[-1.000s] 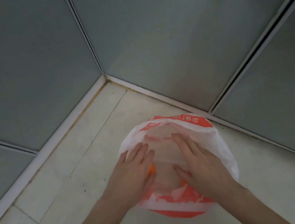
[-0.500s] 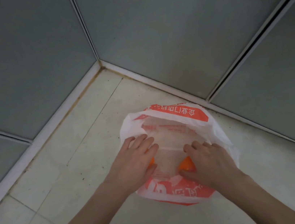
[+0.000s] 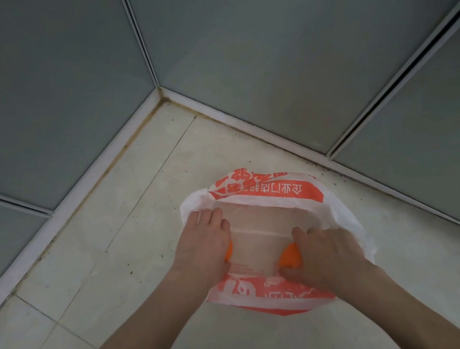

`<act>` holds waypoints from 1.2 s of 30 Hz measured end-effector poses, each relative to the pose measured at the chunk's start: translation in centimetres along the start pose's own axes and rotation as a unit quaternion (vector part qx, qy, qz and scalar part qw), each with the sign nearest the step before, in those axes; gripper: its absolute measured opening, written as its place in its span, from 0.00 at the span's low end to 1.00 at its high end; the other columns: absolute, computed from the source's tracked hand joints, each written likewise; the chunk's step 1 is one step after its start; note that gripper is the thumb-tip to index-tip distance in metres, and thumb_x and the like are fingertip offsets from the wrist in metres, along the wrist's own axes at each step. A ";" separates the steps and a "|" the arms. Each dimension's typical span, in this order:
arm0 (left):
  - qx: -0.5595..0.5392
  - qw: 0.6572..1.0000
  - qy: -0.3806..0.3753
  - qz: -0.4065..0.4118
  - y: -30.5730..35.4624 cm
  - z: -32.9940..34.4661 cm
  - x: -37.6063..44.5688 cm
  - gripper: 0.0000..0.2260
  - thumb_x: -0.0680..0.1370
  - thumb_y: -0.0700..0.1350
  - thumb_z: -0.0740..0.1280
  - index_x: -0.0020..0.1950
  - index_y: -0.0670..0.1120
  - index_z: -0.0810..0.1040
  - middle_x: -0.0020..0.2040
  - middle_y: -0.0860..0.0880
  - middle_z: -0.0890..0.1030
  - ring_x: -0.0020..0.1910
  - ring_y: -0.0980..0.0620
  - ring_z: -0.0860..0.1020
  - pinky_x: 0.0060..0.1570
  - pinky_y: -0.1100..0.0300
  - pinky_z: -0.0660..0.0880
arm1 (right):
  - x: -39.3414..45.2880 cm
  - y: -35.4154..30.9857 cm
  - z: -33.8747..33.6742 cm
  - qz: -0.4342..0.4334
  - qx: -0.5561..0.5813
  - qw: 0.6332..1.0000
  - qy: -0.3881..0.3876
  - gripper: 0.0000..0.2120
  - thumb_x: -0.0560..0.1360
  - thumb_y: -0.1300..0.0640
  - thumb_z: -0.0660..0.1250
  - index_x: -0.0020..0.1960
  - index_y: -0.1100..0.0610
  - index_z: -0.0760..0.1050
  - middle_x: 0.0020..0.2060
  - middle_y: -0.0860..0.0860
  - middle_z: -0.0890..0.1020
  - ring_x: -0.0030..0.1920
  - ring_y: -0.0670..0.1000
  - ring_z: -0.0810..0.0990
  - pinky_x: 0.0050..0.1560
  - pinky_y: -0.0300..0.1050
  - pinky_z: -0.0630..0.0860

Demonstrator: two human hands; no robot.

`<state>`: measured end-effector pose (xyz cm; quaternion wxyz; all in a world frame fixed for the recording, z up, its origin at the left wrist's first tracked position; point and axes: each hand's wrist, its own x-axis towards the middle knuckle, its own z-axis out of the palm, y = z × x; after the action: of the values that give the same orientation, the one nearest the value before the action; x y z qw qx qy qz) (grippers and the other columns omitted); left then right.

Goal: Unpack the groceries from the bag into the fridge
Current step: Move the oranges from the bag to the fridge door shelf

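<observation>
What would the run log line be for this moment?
stage: reaching into plastic bag on floor | left hand: on clear container | right hand: curled at container edge | orange items: beside container | fridge: unseen

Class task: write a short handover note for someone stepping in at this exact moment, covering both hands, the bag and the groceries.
Left hand: fingers curled over the box at its left side.
Right hand: gripping the box's right near corner.
Bag: open on the floor in a corner, box still inside, orange items beside it.
Done: nothing unpacked.
Left: lift the box out; no fridge in view.
</observation>
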<state>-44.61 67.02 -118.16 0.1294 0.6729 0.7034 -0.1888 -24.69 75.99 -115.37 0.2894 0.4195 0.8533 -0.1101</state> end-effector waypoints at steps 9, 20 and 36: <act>-0.112 0.984 0.136 0.021 0.7 0.6 0.2 0.29 0.72 0.67 0.70 0.65 0.50 0.75 0.65 0.46 0.76 0.64 0.43 0.75 0.63 0.48 0.73 | 0.4 -0.2 -0.3 -0.020 0.082 0.995 0.062 0.28 0.73 0.37 0.67 0.66 0.48 0.63 0.65 0.49 0.70 0.52 0.51 0.77 0.44 0.42 0.67; -0.237 0.904 0.355 -0.035 1.7 -2.3 -1.5 0.31 0.74 0.70 0.67 0.68 0.50 0.77 0.65 0.48 0.79 0.63 0.45 0.76 0.58 0.50 0.71 | -2.3 1.0 -3.1 -0.023 0.152 0.972 0.177 0.34 0.74 0.30 0.65 0.74 0.43 0.60 0.67 0.44 0.75 0.57 0.50 0.80 0.44 0.43 0.73; -0.541 0.800 0.230 -0.115 1.2 -11.9 -6.2 0.38 0.68 0.53 0.82 0.72 0.68 0.65 0.66 0.61 0.67 0.60 0.67 0.71 0.51 0.78 0.68 | -8.3 3.0 -13.1 -0.029 0.239 0.947 0.211 0.36 0.71 0.30 0.69 0.72 0.40 0.57 0.69 0.43 0.73 0.55 0.51 0.82 0.44 0.43 0.77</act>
<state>-42.15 66.69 -104.86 0.2839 0.4308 0.7727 0.3697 -23.64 78.06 -99.78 -0.0099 0.4649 0.8554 -0.2281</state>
